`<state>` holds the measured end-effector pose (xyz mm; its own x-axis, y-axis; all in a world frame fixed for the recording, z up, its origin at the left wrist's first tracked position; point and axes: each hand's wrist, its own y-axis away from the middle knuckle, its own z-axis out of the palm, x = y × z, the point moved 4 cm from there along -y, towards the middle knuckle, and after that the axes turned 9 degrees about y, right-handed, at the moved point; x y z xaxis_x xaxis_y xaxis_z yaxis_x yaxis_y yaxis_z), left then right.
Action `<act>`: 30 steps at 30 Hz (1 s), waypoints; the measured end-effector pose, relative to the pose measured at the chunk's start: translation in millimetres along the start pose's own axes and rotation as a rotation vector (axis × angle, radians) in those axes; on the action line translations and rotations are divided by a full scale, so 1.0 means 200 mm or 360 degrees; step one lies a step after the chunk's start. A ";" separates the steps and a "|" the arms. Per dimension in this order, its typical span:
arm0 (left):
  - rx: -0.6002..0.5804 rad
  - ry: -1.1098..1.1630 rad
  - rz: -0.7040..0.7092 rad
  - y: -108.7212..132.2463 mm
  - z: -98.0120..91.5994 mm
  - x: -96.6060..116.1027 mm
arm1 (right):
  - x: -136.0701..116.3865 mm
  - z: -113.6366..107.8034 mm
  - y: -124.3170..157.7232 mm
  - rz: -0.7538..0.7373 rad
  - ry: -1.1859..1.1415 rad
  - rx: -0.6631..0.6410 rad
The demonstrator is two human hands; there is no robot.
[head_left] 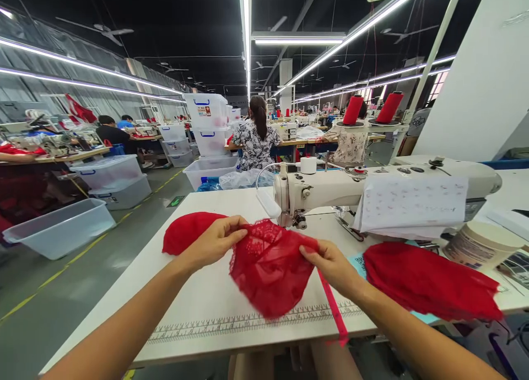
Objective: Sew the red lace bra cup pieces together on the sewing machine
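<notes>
Both of my hands hold up a piece of sheer red lace fabric [273,275] in front of the sewing machine [326,190]. My left hand [219,237] pinches its upper left edge, where the lace pattern shows. At the upper right edge, my right hand [326,261] grips it between thumb and fingers. The cloth hangs down between them over the white table. A red fabric piece [185,231] lies behind my left hand. To the right of my right hand rests a larger pile of red fabric [430,281].
A measuring scale [215,330] runs along the table's front, crossed by a pink tape strip [334,308]. A white tub [481,245] stands at right. Printed sheets [413,203] hang on the machine. Plastic bins [61,228] stand on the floor at left. People sit at machines ahead.
</notes>
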<state>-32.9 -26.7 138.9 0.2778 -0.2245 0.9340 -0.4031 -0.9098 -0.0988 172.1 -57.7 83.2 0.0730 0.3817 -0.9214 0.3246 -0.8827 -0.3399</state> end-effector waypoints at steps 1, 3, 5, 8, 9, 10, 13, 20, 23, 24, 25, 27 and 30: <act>0.0026 -0.0092 0.0120 0.01 0.00 0.04 | -0.06 -0.03 0.00 -0.0179 0.0248 0.0089; 0.0047 -0.0314 0.0358 0.04 0.00 0.10 | -0.15 -0.04 0.03 -0.0531 0.0672 0.0127; 0.0023 -0.0552 0.0570 0.08 0.03 0.08 | -0.17 0.00 0.10 -0.0797 0.0969 0.0043; -0.0104 -0.0878 0.0638 0.12 0.09 -0.08 | -0.06 0.12 0.21 -0.0884 0.1244 -0.0192; -0.0165 -0.0958 0.0588 0.12 0.10 -0.16 | -0.02 0.16 0.24 -0.0879 0.1274 -0.0289; -0.0241 -0.1032 0.0522 0.13 0.11 -0.23 | 0.01 0.20 0.26 -0.0891 0.1260 -0.0380; -0.0325 -0.1182 0.0296 0.11 0.09 -0.37 | 0.06 0.24 0.30 -0.0884 0.1160 -0.0529; 0.0071 -0.1251 -0.0115 -0.01 0.08 -0.32 | 0.15 0.06 0.18 -0.0631 0.1135 -0.0077; 0.0009 -0.1585 -0.0300 -0.09 0.19 -0.34 | 0.20 0.04 0.17 -0.0604 0.1272 -0.0054; -0.0022 -0.1681 -0.0321 -0.11 0.23 -0.36 | 0.21 0.04 0.18 -0.0616 0.1324 -0.0085; -0.0053 -0.1744 -0.0320 -0.13 0.27 -0.37 | 0.22 0.05 0.18 -0.0626 0.1372 -0.0133; -0.0103 -0.1771 -0.0285 -0.16 0.32 -0.39 | 0.23 0.06 0.19 -0.0621 0.1456 -0.0227; -0.0093 -0.1789 -0.0244 -0.18 0.35 -0.40 | 0.24 0.08 0.21 -0.0556 0.1562 -0.0360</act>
<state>19.6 -0.8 44.5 0.9410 -0.3249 0.0948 -0.3293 -0.9436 0.0339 173.6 -80.4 20.8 0.6371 0.7469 -0.1901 0.6348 -0.6484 -0.4203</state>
